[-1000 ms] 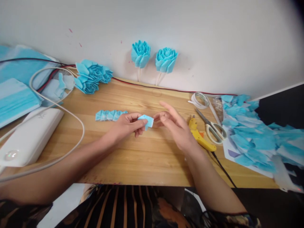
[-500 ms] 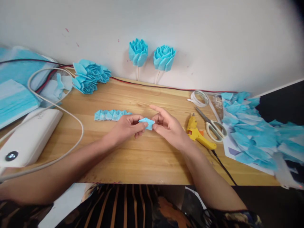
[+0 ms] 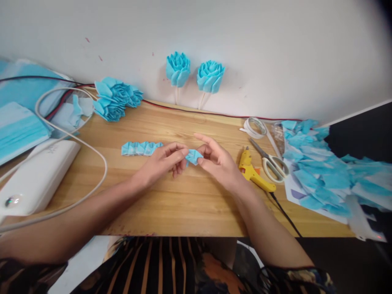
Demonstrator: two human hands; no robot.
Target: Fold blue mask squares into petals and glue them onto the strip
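Note:
Between my two hands, above the middle of the table, is a small folded piece of light blue fabric (image 3: 193, 157). My left hand (image 3: 165, 161) pinches its left side with thumb and fingers. The thumb and a bent finger of my right hand (image 3: 217, 161) grip its right edge, while the index finger stretches out past it. Behind my left hand, a row of folded blue pieces (image 3: 139, 148) lies on the wood, its right end partly hidden by that hand.
Yellow glue gun (image 3: 252, 171), scissors (image 3: 272, 163) and a tape roll (image 3: 255, 128) lie right, beside a pile of blue pieces (image 3: 321, 167). Blue fabric flowers (image 3: 114, 98) lie back left; two stemmed flowers (image 3: 178, 69) lean on the wall. A white power bank (image 3: 39, 175) and cable sit left.
The folded piece has turned in my fingers and now shows a creased face instead of a flat point. My left thumb has shifted slightly over it. The view has moved a little.

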